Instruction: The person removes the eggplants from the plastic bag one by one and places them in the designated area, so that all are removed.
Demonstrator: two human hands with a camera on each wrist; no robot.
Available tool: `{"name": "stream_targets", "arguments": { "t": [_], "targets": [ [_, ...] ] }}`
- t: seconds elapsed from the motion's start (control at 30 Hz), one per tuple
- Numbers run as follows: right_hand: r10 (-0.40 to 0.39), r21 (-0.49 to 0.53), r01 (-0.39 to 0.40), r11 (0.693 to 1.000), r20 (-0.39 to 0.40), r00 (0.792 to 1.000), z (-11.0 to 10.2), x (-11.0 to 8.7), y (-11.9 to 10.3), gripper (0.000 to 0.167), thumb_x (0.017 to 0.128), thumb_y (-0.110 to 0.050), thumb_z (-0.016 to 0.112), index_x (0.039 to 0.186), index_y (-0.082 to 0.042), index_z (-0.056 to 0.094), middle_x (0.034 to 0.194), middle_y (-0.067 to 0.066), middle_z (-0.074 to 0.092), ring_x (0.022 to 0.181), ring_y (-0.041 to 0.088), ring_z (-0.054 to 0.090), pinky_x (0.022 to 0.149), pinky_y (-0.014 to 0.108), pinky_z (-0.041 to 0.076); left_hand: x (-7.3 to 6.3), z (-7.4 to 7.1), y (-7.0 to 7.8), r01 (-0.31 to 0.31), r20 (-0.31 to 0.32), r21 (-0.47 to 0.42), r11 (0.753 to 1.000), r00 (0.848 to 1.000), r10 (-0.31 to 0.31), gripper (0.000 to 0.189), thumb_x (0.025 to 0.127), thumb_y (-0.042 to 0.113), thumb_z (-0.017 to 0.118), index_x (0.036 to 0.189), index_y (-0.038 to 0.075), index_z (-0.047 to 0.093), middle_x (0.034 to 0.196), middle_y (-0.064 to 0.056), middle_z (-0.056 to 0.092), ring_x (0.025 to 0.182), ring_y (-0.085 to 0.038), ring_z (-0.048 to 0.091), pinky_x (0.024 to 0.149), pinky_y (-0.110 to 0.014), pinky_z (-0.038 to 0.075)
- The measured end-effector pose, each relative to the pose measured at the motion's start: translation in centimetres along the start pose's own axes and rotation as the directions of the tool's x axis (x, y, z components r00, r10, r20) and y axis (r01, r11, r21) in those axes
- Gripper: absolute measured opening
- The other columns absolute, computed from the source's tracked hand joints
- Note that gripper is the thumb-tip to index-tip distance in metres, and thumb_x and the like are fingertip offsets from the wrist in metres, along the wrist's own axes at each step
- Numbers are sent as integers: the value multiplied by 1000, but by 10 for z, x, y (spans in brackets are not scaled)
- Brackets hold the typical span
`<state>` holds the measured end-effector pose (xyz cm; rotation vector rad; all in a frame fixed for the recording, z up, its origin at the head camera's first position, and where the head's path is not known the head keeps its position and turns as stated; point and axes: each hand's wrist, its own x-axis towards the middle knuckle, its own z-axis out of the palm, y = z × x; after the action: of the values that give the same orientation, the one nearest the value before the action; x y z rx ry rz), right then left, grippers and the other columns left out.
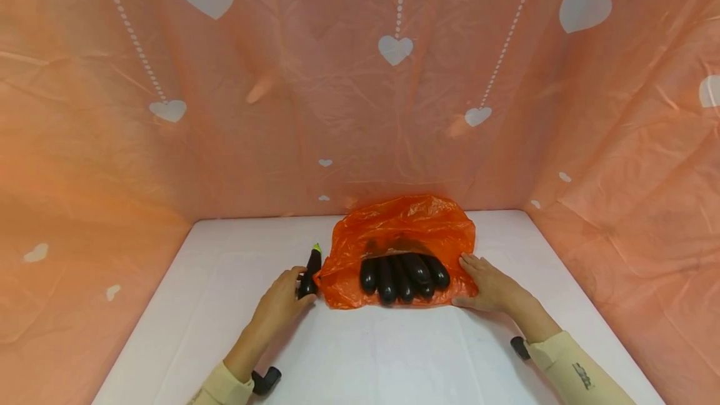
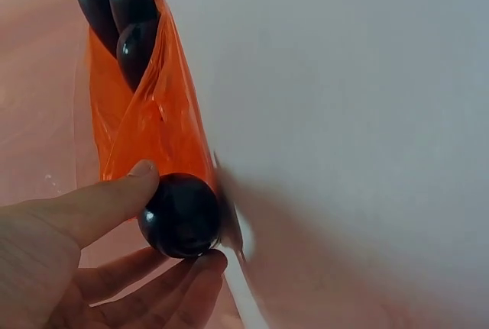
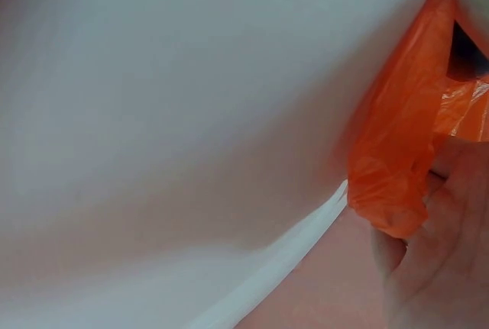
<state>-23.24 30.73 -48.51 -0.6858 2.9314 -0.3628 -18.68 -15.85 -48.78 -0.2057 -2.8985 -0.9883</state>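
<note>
My left hand (image 1: 280, 300) grips a single dark eggplant (image 1: 314, 262) that lies left of the orange plastic bag (image 1: 402, 217), its green stem end pointing away. The left wrist view shows the thumb on one side of the round, glossy end and the fingers curled beneath. Several more eggplants (image 1: 405, 275) rest together in the bag's mouth, rounded ends toward me, their far ends covered by the plastic. My right hand (image 1: 497, 289) holds the bag's right edge, thumb near the front rim and fingers farther back; in the right wrist view the orange plastic (image 3: 397, 130) bunches between them.
A white-covered table (image 1: 394, 355) carries the bag near its back edge. Orange sheeting with white hearts (image 1: 349, 111) hangs behind and along both sides. Dark wrist-camera mounts (image 1: 267, 381) sit under both forearms, just above the tabletop.
</note>
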Motion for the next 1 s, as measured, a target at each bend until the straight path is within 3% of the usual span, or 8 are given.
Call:
{"name": "stream_targets", "arguments": {
  "t": [0.8, 1.0],
  "targets": [
    [-4, 3, 4, 1000, -10, 1000, 3, -1, 2, 105, 90, -56, 81, 157, 13, 41, 164, 33, 39, 150, 58, 35, 123, 67, 31, -8, 5, 5, 7, 10, -2, 1000, 1000, -7, 63, 89, 17, 89, 139, -7, 58, 114, -22, 66, 94, -28, 66, 79, -46, 60],
    [-6, -4, 6, 1000, -6, 1000, 2, 0, 1, 104, 90, -57, 80, 157, 13, 41, 164, 33, 39, 150, 57, 36, 123, 66, 31, -11, 1, 6, 11, -29, 46, 999, 1000, -9, 61, 90, 20, 89, 137, -5, 60, 113, -20, 66, 91, -27, 66, 73, -44, 60]
  ]
}}
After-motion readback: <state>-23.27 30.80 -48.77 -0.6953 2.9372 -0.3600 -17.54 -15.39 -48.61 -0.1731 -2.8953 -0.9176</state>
